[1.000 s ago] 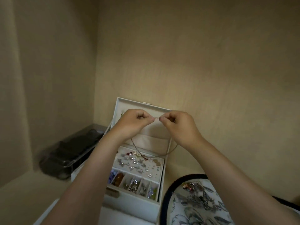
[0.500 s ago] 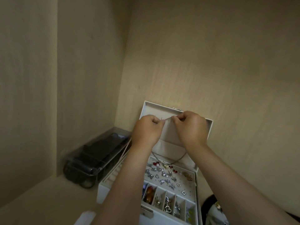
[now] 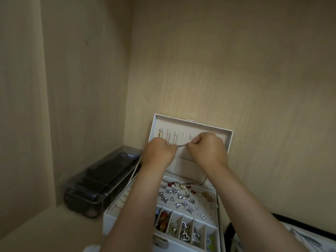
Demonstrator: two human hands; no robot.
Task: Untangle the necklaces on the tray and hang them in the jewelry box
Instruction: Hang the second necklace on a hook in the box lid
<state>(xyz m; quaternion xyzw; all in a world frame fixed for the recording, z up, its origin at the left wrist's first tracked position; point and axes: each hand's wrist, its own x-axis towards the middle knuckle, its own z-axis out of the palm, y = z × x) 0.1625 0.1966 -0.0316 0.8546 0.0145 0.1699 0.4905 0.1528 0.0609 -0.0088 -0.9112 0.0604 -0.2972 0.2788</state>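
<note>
Both hands are up at the raised lid of the jewelry box (image 3: 192, 122). The left hand (image 3: 160, 151) and the right hand (image 3: 209, 150) each pinch the necklace (image 3: 181, 145) in curled fingertips, so a short stretch of chain runs taut between them, just below the row of hooks (image 3: 169, 137) in the lid. The rest of the chain drops behind the hands. Its beaded end seems to lie on the earring panel (image 3: 181, 199), though the wrists hide the run between.

The step in hand looks like hooking the chain. To do it well, keep the stretch short and level, lift it just above 1 free hook, then lower it so the links settle behind the tip. Let go with 1 hand first and check that it holds. The hook at the far left seems to carry a small gold piece, so a bare one further right is the safer choice.

The chain is thin, metallic and limp, so it sags wherever it is not pulled. The lid lining looks like pale, soft fabric, with a flat pocket (image 3: 185, 166) below the hooks. The box shell is white, smooth and square-edged. Small silvery studs dot the panel, and narrow compartments (image 3: 189, 228) hold shiny pieces. The tray (image 3: 229, 231) shows only its dark rim at lower right.
</note>
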